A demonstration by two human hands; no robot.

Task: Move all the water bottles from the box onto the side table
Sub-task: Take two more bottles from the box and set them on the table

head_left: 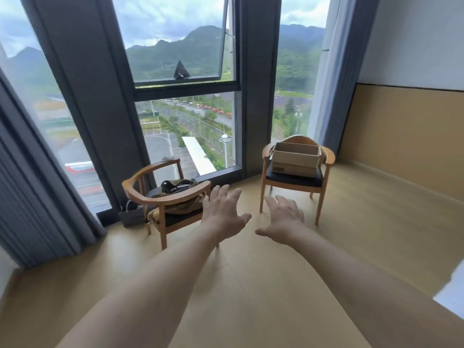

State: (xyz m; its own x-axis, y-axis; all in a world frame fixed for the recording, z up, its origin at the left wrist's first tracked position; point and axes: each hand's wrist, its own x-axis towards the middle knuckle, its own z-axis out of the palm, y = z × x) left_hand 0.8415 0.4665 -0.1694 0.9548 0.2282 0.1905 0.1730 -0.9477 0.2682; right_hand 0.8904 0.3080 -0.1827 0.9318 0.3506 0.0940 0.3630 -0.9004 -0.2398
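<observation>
An open brown cardboard box [296, 159] rests on the black seat of a wooden armchair [329, 156] near the right window. Its inside is hidden from here, and no water bottles or side table show. My left hand [223, 212] and my right hand [283, 217] are stretched out in front of me over the floor, palms down, fingers spread, holding nothing. Both hands are well short of the box, below and to its left.
A second wooden armchair [140, 187] at the left holds a dark bag and olive clothing [179, 189], with a grey bag [131, 217] on the floor beside it. Tall windows and grey curtains [32, 197] stand behind. Light wooden floor [376, 234] spreads around both chairs.
</observation>
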